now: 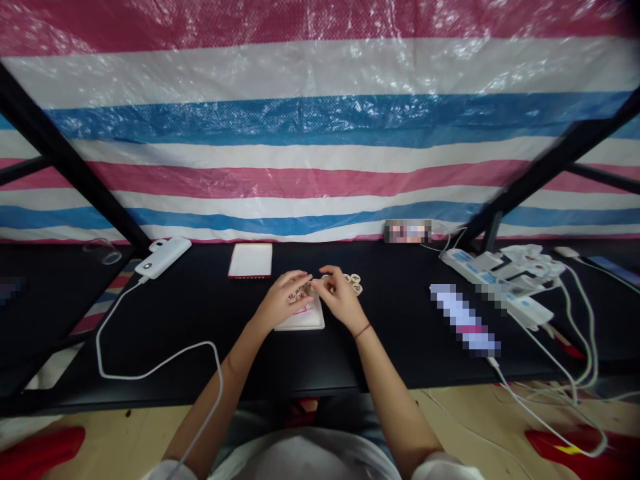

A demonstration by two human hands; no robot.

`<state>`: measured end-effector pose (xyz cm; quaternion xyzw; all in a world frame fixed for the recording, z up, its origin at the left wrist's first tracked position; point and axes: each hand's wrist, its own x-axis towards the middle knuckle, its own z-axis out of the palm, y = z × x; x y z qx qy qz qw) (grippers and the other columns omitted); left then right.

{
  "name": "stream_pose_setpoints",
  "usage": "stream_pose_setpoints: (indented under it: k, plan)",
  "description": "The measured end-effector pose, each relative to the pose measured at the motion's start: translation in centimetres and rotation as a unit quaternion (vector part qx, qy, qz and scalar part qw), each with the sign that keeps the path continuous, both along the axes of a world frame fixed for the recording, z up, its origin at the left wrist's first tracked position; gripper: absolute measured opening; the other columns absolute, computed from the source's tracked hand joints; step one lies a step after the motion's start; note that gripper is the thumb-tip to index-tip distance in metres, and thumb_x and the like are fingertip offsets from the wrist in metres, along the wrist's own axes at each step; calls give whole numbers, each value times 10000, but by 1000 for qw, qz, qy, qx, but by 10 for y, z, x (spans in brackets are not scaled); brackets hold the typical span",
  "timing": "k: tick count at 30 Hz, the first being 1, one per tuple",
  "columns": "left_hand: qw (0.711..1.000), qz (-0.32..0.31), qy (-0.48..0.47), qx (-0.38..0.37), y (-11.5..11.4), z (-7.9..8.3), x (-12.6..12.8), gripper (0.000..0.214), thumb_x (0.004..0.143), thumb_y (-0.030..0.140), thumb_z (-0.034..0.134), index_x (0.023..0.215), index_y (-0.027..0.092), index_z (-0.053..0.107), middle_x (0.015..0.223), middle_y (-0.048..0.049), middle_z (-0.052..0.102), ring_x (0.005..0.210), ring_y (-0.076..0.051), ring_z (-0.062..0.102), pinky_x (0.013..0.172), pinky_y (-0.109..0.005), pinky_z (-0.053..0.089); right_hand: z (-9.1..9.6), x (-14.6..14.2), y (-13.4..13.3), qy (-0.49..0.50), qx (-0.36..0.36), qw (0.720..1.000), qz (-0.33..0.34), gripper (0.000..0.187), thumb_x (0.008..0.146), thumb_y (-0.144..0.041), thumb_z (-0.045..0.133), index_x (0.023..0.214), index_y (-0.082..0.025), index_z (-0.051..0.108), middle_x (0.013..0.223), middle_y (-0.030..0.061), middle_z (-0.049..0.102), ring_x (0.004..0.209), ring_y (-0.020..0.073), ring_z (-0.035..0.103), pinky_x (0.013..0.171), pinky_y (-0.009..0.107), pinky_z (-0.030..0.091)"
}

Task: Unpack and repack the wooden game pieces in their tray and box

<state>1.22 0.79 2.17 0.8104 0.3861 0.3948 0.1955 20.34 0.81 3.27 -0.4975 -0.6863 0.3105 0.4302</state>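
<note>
A shallow white box (313, 320) sits on the black table in front of me, with round xiangqi pieces (301, 295) bearing red characters inside it. My left hand (283, 298) reaches over the box's left side, fingers stretched and thumb apart, with no piece visibly gripped. At the box's right edge is my right hand (341, 300), its fingers curved and its thumb pointing left, a gap showing between thumb and index finger. More pale pieces with dark characters (356, 283) lie on the table just beyond the right hand, which partly hides them.
A white box lid (251, 260) with a red rim lies back left. Left of it is a white power bank (164, 258), its cable (150, 373) crossing my left arm. On the right are a pixelated phone-like object (465, 320) and a power strip (500, 287) with plugs and cords.
</note>
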Motion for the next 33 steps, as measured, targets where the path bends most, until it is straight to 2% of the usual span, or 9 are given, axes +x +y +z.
stream_pose_setpoints:
  k: [3,6,9,12,17,22,25,29,33]
  plan:
    - [1000,-1,-10,-22,-4,5,11,277,928,334,519,1170,247,620,1164,-63,622,1070,-186,610,963,-327,488,-14,-9,-6,37,5,999,22,356,871,-471,552,1087,-199,472,653,-50,558,579,131,543,577,246,423]
    - [999,27,-4,-23,-5,0,15,235,914,323,537,1108,228,632,1086,-57,630,999,-173,622,905,-303,495,-24,-5,-2,59,10,998,11,346,856,-456,584,1070,-202,487,669,-42,582,600,131,557,596,251,439]
    - [998,45,38,-8,-4,-5,13,204,896,308,560,1068,236,642,1063,-50,627,985,-176,604,899,-323,466,-30,4,1,116,11,992,-52,329,857,-467,572,1035,-198,504,739,0,646,654,142,606,635,270,480]
    - [994,42,103,4,-5,-6,13,112,874,291,590,941,241,664,1026,-26,666,991,-191,584,903,-366,413,-33,11,3,157,13,979,-126,331,839,-478,595,990,-191,530,826,50,688,707,152,636,675,292,515]
    - [984,9,178,1,-3,-5,19,68,847,264,614,849,242,679,994,-14,712,1006,-210,563,881,-395,361,-35,14,4,178,36,971,-156,324,800,-455,651,976,-186,604,1114,121,635,823,164,643,746,336,552]
    - [976,12,216,11,0,-9,23,91,840,248,605,807,244,690,952,-26,716,977,-240,535,837,-424,356,-34,13,0,139,80,971,-179,267,795,-413,661,943,-192,677,1107,101,500,855,172,613,728,356,581]
    - [978,14,209,23,0,-11,24,106,841,244,599,804,243,698,1040,-45,680,1000,-247,510,839,-426,370,-34,14,-5,116,84,977,-160,243,842,-397,603,978,-207,673,1074,88,488,939,181,602,746,335,592]
    - [979,25,198,32,1,-10,20,93,834,268,613,865,251,698,1188,-52,598,1057,-254,486,862,-419,395,-31,11,-16,25,115,988,-104,228,896,-320,526,1056,-219,654,1087,94,553,1000,187,601,799,335,577]
    - [982,63,173,33,-1,-7,5,213,841,313,609,1041,265,666,1243,-61,558,1147,-264,466,943,-435,381,-24,3,-25,-112,136,984,-30,186,888,-223,529,1041,-210,634,1036,78,662,980,205,613,899,380,493]
